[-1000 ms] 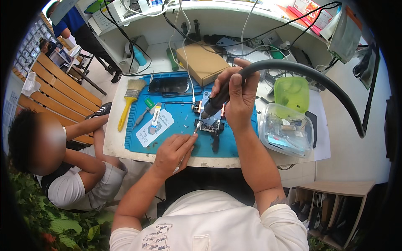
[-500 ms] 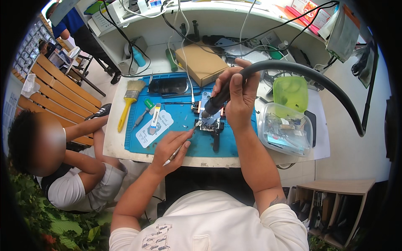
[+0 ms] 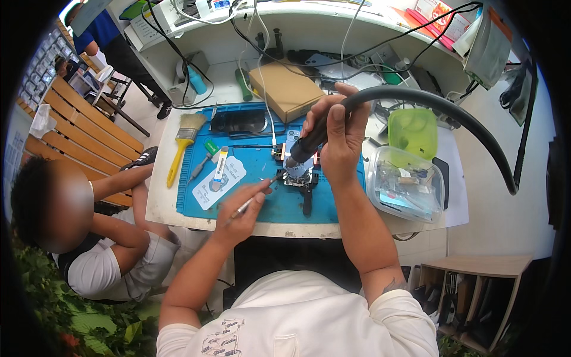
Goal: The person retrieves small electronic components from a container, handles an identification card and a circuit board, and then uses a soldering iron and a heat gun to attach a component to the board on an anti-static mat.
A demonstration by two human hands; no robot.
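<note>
My right hand (image 3: pixel 345 130) is wrapped round the black handle of a hot-air gun (image 3: pixel 307 146), its metal nozzle pointing down at a small circuit board (image 3: pixel 300 178). The board sits in a clamp-like holder (image 3: pixel 307 202) on a blue work mat (image 3: pixel 267 205). Between the fingers of my left hand (image 3: pixel 233 204) is a slim metal hand tool (image 3: pixel 243 207); its tip reaches the board's left edge, and whether it touches is too small to tell. Just behind the nozzle lies a bluish phone part (image 3: pixel 292 135), partly hidden by the gun.
Left on the mat are a yellow brush (image 3: pixel 185 143), a white card (image 3: pixel 219 187) and a dark phone (image 3: pixel 238 122). A cardboard box (image 3: pixel 285 89) stands behind. To the right are a clear tub (image 3: pixel 405 184) and a green container (image 3: pixel 412 134). Someone sits at left (image 3: pixel 107 250).
My left hand has shifted slightly and changed its angle, moving the slim tool's tip at the board's left edge. The right hand and hot-air gun look nearly still.
</note>
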